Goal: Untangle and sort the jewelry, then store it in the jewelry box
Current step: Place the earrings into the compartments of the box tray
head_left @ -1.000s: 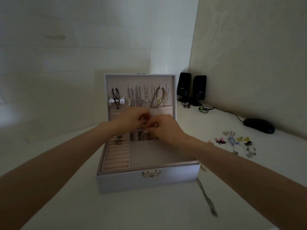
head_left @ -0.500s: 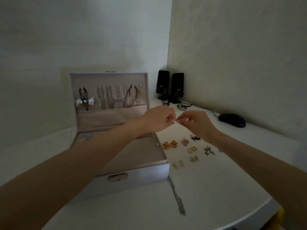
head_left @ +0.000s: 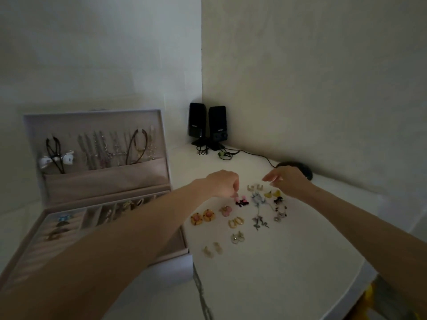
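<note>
Near the worktop's (head_left: pixel 288 269) front edge lie a chain (head_left: pixel 203 294) and rows of sorted earrings (head_left: pixel 236 222). My left hand (head_left: pixel 223 183) pinches the pink-and-black earrings (head_left: pixel 242 202) right under its fingertips (head_left: pixel 235 193), jewelry box (head_left: pixel 104 183) open to its left. My right hand (head_left: pixel 288 181) hovers slack, empty.

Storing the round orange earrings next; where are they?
Head view: the round orange earrings with pink centres lie on the white table, between the open pale jewelry box and the pink flower earrings.

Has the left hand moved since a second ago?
Yes. From above the open pale jewelry box, the left hand went right, to the pink-and-black earrings.
</note>
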Motion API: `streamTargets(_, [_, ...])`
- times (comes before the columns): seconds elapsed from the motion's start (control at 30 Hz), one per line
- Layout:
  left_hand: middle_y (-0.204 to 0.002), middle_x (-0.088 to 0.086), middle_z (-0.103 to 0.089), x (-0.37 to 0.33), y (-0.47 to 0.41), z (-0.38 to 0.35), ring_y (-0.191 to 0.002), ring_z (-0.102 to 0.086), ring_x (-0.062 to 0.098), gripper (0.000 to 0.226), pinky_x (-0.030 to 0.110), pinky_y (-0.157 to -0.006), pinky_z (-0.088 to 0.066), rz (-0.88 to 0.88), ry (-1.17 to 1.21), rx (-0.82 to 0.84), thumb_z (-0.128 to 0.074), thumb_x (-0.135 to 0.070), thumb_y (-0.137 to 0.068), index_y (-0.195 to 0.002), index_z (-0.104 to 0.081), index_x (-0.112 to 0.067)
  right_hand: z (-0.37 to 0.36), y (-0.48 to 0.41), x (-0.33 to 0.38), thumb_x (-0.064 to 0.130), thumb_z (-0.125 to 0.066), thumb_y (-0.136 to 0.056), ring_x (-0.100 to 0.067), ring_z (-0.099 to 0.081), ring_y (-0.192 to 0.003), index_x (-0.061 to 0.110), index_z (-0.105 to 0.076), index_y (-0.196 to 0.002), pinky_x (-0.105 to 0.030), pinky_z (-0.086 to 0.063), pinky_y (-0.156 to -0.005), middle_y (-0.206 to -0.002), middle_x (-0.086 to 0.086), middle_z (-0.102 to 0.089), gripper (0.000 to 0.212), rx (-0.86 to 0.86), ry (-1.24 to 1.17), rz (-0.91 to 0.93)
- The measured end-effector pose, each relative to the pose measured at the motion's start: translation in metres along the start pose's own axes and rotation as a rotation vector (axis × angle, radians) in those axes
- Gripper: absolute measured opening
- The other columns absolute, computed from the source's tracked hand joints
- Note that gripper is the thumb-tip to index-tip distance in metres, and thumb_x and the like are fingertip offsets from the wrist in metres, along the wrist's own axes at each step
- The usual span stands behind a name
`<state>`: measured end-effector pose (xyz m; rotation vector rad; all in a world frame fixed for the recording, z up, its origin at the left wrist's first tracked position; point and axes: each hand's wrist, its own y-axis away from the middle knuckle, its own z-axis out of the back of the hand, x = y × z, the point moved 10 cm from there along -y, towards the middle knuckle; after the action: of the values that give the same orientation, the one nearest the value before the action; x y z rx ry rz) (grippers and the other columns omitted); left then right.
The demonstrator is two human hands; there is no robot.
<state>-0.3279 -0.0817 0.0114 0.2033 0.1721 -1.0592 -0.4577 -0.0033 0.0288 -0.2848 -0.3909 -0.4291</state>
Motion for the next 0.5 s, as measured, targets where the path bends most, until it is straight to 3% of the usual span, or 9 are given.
streamTargets(0.17, [-0.126, 0.008, -0.050, -0.006, -0.033, -0.007, -0.113, -0.051, 0.025, 0.041, 0.034, -0.092, -0.042, 0.046, 0.074, -0.049, -0.056, -0.029, -0.093, -0.130, -0.044, -0.014, -0.015, -0.015, -0.002, 0.008, -0.065, -0.087, -0.016, -0.064, -0.098, 0.015, -0.070, -0.111, -0.023, -0.050, -0.086, -0.114, -0.007, -0.067, 0.025, 0.029, 0.023, -0.027])
streamTargets(0.3, [-0.125, 0.008, -0.047, -0.018, -0.055, -0.013, -0.111, -0.052, 0.027, 0.040, 0.035, -0.091, -0.044, 0.051, 0.006, -0.067, -0.058, -0.029, -0.092, -0.129, -0.049, -0.019, -0.028, -0.022, -0.002, 0.010, -0.070, -0.083, -0.010, -0.060, -0.080, 0.012, -0.068, -0.114, -0.013, -0.045, -0.060, -0.112, -0.005, -0.065, 0.031, 0.104, 0.011, -0.039])
streamTargets(0.4, [-0.118, 0.011, -0.049, -0.022, -0.064, -0.014, -0.105, -0.054, 0.028, 0.025, 0.033, -0.084, -0.045, 0.046, -0.018, -0.109, -0.058, -0.015, -0.091, -0.116, -0.057, -0.013, -0.031, -0.026, -0.003, 0.012, -0.072, -0.082, -0.012, -0.061, -0.081, 0.010, -0.071, -0.106, -0.018, -0.046, -0.069, -0.103, -0.006, -0.069, 0.024, 0.111, 0.020, -0.052])
streamTargets(0.5, [-0.114, 0.011, -0.056, -0.022, -0.065, -0.011, -0.102, -0.056, 0.027, 0.021, 0.034, -0.082, -0.046, 0.044, -0.010, -0.125, -0.061, -0.015, -0.088, -0.108, -0.058, -0.010, -0.033, -0.026, -0.001, 0.015, -0.074, -0.080, -0.013, -0.061, -0.080, 0.010, -0.071, -0.094, -0.021, -0.048, -0.072, -0.093, -0.004, -0.068, 0.015, 0.117, -0.014, -0.047])
